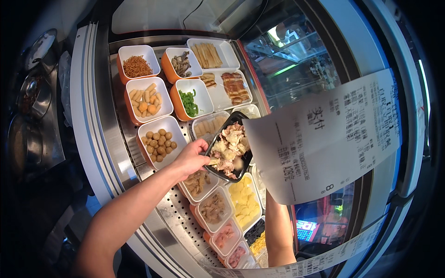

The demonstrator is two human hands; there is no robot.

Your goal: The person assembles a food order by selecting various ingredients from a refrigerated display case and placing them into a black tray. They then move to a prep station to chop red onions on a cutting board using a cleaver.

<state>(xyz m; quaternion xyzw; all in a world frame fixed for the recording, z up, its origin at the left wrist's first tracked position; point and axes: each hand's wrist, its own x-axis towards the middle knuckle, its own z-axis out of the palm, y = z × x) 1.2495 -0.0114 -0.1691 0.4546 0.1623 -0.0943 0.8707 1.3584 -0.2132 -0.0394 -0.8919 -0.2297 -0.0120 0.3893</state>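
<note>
My left hand (192,158) grips the near left edge of a black plastic tray (247,162), thumb at the rim. Chunks of pinkish and pale cooked food (227,147) fill the tray, which is held tilted above the food tubs. My right forearm (280,232) reaches up from the bottom, but a hanging printed paper receipt (313,149) hides the right hand and part of the tray's right side. Beside my left hand is a white-and-orange tub of small brown eggs or balls (160,144). Under my left wrist lies a tub of brown slices (197,182).
A refrigerated display counter holds tubs of green pepper pieces (188,103), sausage pieces (146,100), brown shreds (137,66), bacon-like strips (235,87) and yellow slices (245,198). A perforated metal shelf (174,208) runs beneath. Glass stands at right; metal pots (38,92) sit left.
</note>
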